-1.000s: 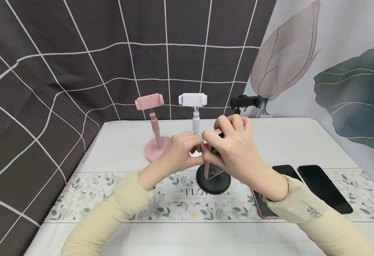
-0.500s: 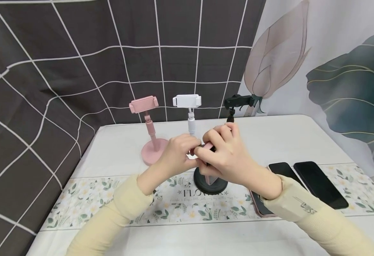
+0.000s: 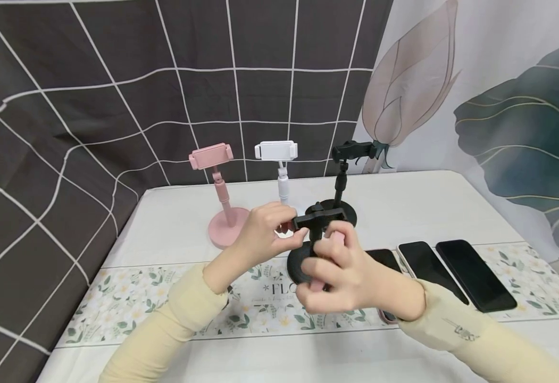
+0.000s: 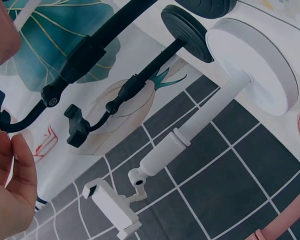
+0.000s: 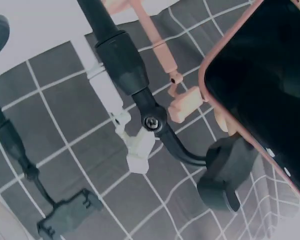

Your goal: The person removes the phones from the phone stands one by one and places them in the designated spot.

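My left hand (image 3: 262,231) pinches the left end of the clamp on the front black phone stand (image 3: 319,218). The left wrist view has that hand (image 4: 12,185) with its fingertips against the clamp at the left edge. In my right hand (image 3: 343,271) is a phone with a pink edge (image 5: 260,75), held just in front of the stand. From the head, the fingers hide most of this phone; only bits of pink show. The right wrist view shows its dark screen beside the black clamp (image 5: 225,170), partly overlapping it.
Behind stand a pink phone stand (image 3: 225,194), a white phone stand (image 3: 283,186) and a second black phone stand (image 3: 340,183). On the table's right lie a dark phone (image 3: 475,274), another phone (image 3: 432,263) and a third (image 3: 384,258), partly under my right forearm.
My right hand has drawn the pink-edged phone away from the clamp, down and toward me, uncovering the clamp and the rear black stand. My left hand stays at the clamp's end.
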